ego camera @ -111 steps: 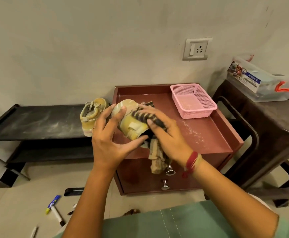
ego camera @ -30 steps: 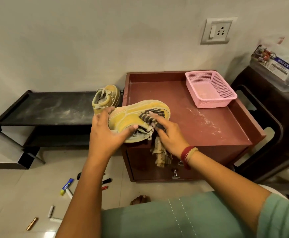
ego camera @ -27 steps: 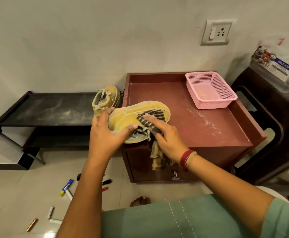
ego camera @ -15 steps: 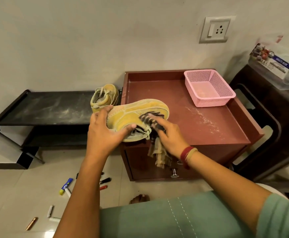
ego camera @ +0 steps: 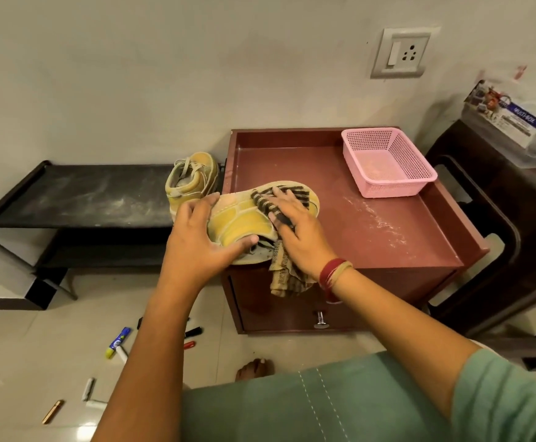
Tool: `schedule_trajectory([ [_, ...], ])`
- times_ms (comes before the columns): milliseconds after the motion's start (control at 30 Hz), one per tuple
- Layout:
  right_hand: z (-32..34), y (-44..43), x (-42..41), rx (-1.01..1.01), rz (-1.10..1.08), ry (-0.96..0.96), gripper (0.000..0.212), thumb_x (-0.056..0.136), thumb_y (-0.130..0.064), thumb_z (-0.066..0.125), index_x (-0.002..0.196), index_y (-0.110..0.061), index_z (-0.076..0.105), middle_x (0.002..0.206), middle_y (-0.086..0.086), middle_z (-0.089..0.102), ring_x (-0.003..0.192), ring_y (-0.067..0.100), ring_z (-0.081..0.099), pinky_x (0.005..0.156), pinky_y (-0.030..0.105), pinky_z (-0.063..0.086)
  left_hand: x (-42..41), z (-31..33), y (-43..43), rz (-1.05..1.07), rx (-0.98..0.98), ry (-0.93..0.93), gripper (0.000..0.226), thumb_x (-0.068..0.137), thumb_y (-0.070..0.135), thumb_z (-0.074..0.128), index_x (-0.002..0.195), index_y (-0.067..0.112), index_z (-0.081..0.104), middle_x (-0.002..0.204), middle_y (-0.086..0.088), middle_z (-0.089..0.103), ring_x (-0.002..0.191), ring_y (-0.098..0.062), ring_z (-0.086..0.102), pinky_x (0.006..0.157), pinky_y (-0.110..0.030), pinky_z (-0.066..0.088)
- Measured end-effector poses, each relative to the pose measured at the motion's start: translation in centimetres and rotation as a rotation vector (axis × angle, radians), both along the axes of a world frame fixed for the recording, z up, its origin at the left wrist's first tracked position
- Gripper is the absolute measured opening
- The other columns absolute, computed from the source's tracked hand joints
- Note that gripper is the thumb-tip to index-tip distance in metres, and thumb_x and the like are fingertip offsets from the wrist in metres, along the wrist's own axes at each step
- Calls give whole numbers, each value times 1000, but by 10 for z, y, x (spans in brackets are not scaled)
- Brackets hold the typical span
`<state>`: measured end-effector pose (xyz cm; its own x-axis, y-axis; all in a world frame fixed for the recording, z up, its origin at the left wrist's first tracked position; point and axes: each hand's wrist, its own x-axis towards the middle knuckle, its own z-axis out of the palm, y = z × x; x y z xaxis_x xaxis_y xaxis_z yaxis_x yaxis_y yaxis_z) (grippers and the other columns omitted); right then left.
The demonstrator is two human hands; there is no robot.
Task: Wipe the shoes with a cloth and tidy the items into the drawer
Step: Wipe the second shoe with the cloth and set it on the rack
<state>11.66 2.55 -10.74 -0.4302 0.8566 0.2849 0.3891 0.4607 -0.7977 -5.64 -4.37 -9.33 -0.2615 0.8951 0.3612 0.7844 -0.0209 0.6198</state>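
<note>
Head view: the yellow shoe [ego camera: 244, 218] is held on its side over the near left corner of the red-brown table [ego camera: 372, 237]. Its long axis runs left to right, the toe pointing right and slightly far. The left hand [ego camera: 196, 240] grips the heel end, fingers curled over the top and thumb under the near edge. The right hand [ego camera: 298, 237] lies flat, fingers spread and nearly straight, pressing the striped cloth [ego camera: 287, 275] onto the toe; the loose end of the cloth hangs below the palm. A second shoe [ego camera: 193, 180] stands on the black shelf [ego camera: 78, 196] to the left. A pink basket [ego camera: 388, 186] sits at the far right of the table.
</note>
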Motion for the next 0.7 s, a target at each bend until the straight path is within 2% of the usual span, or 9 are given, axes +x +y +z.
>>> schedule_trajectory([
  [33, 1, -3, 0, 5, 14, -10, 39, 97, -19, 44, 135, -28, 46, 150, -2, 33, 143, 19, 16, 115, 52, 16, 0, 0, 0, -3, 6, 5, 96, 60, 63, 77, 139, 19, 45, 129, -2, 44, 110, -7, 40, 88, -25, 38],
  [133, -1, -18, -3, 53, 258, -34, 42, 95, -19, 43, 135, -35, 41, 149, -7, 35, 143, 15, 14, 117, 46, 9, 0, 1, -1, -42, 16, 13, 96, 58, 73, 63, 136, 19, 48, 125, -1, 46, 107, -4, 41, 85, -21, 38],
  [167, -2, -15, -2, 45, 259, -12, 42, 95, -19, 43, 134, -34, 43, 148, -7, 36, 143, 13, 16, 117, 44, 11, 0, 1, 0, -44, 13, 15, 97, 57, 74, 60, 136, 19, 48, 125, -1, 45, 107, -4, 42, 86, -22, 38],
  [233, -2, -2, 2, 3, 103, 56, 39, 96, -18, 45, 134, -26, 47, 147, -5, 38, 141, 12, 18, 117, 45, 18, 0, 1, 0, -25, 4, 16, 100, 55, 77, 59, 137, 20, 48, 126, 0, 45, 110, -7, 43, 89, -24, 39],
  [300, -2, 1, 3, -21, 31, 45, 39, 96, -16, 46, 134, -23, 48, 147, -3, 37, 140, 11, 17, 116, 45, 19, 0, 1, 1, -5, 2, 10, 101, 54, 79, 59, 137, 21, 49, 127, -1, 46, 111, -9, 44, 90, -26, 40],
  [400, -4, -9, -1, 42, 243, 5, 41, 95, -15, 45, 135, -23, 46, 146, -4, 38, 142, 14, 18, 117, 39, 17, -2, 2, 2, -24, 8, 27, 102, 55, 79, 58, 137, 18, 50, 126, -1, 47, 110, -8, 45, 90, -25, 40],
  [533, -2, 3, 4, -20, 67, 32, 40, 96, -18, 45, 135, -26, 46, 147, -4, 37, 142, 16, 17, 116, 50, 16, -2, 3, 1, 4, 6, 14, 104, 54, 81, 57, 137, 19, 51, 126, 1, 47, 109, -2, 39, 90, -23, 37],
  [633, -3, -8, 0, 14, 257, 27, 42, 95, -18, 44, 135, -30, 42, 148, -3, 37, 143, 15, 16, 118, 43, 13, -2, 4, 0, -9, 6, 36, 103, 54, 79, 55, 136, 17, 52, 126, 0, 48, 107, 0, 38, 90, -21, 35],
  [700, -5, -4, 0, 10, 227, 30, 41, 96, -16, 45, 136, -27, 44, 147, -3, 37, 141, 11, 17, 118, 43, 15, -2, 4, 0, -14, 1, 40, 104, 53, 80, 57, 136, 18, 52, 126, 0, 48, 108, -1, 38, 90, -21, 34],
])
